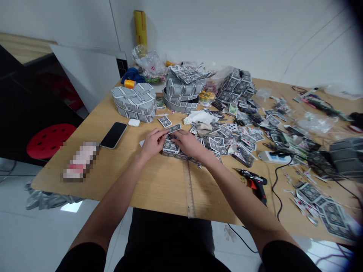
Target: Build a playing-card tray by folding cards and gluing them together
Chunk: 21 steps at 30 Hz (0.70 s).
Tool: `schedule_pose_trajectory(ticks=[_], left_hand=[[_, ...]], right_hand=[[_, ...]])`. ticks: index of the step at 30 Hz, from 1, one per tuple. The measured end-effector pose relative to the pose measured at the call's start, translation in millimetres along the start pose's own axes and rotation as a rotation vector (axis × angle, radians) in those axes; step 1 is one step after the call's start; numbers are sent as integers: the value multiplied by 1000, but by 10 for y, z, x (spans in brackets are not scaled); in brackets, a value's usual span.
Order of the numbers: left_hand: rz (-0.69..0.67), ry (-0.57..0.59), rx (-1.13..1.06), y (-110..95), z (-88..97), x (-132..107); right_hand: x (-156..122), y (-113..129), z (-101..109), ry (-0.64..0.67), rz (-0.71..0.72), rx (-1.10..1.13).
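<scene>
Both hands meet over a low box covered with grey-patterned playing cards [171,148] near the middle of the table. My left hand [154,143] is closed, its fingertips pinching a playing card [174,129] with a patterned back. From the other side, my right hand [189,143] curls its fingers at the same card's near edge, its palm over the box. Another playing card [165,121] lies face down just beyond. Part of the box is hidden under my right hand and forearm.
A hot glue gun [255,183] lies right, its cable near a power strip [274,156]. Loose and cut cards spread across the right side. A heart-shaped card-covered box [135,101] stands back left, near a phone [114,135]. A clear ruler [189,192] reaches the front edge.
</scene>
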State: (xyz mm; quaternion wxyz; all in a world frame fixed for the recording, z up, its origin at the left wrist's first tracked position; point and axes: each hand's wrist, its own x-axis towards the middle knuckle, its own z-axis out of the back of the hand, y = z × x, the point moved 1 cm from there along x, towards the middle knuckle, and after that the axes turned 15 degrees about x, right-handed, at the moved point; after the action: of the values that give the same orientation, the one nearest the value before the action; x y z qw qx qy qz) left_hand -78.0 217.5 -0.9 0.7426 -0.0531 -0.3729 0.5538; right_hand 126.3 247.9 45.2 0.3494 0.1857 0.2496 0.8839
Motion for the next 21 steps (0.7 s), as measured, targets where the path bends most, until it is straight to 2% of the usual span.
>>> schedule_pose_trajectory(ticks=[6, 12, 16, 21], left_hand=[[64, 23, -133, 92, -52, -1], [99, 133, -452, 218, -195, 10], [99, 215, -508, 248, -219, 27], [94, 271, -513, 244, -135, 33]], right_hand=[[-18, 36, 36, 4, -11, 16], [-34, 61, 47, -8, -1, 33], [-41, 53, 36, -33, 20, 42], [-60, 51, 38, -42, 27, 75]])
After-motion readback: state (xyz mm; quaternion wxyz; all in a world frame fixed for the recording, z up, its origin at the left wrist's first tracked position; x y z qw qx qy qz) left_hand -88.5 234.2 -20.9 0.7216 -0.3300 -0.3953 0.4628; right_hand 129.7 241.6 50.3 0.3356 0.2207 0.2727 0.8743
